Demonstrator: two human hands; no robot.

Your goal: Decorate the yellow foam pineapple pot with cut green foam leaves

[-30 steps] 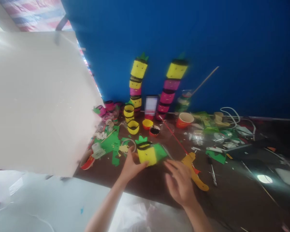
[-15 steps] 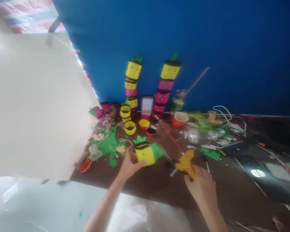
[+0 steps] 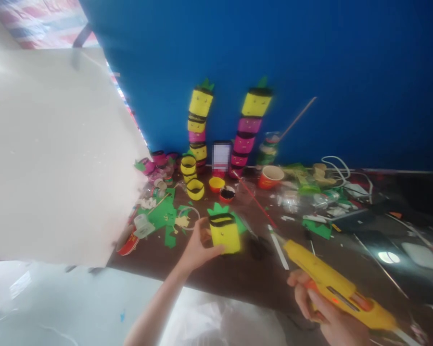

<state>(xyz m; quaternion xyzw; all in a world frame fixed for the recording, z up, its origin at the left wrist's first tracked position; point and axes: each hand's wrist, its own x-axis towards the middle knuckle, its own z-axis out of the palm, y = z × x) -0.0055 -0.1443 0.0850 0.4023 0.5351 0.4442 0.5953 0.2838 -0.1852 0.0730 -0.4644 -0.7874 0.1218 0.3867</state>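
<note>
A yellow paper cup with a black band and green leaf-shaped top (image 3: 224,234) is gripped from its left side by my left hand (image 3: 198,247), the thumb across its front. My right hand (image 3: 323,302) is wrapped round a yellow hot glue gun (image 3: 332,278) with an orange trigger, its nozzle pointing up and left. Left of that nozzle lies a thin white strip (image 3: 278,247). Dark-handled scissors (image 3: 258,242) lie just right of the yellow cup, with a piece of green paper (image 3: 242,222) partly hidden behind it.
Two tall stacks of decorated cups (image 3: 198,129) lean by the blue wall (image 3: 346,72). Small yellow cups (image 3: 195,190) and a red-and-white paper cup (image 3: 271,177) stand on the brown table (image 3: 238,283). Green scraps (image 3: 162,214) lie left; a dark tablet-like panel (image 3: 386,259) lies right.
My right hand has lifted the glue gun and drawn it back toward me, turning it so its side shows. The yellow cup in my left hand has shifted slightly right.
</note>
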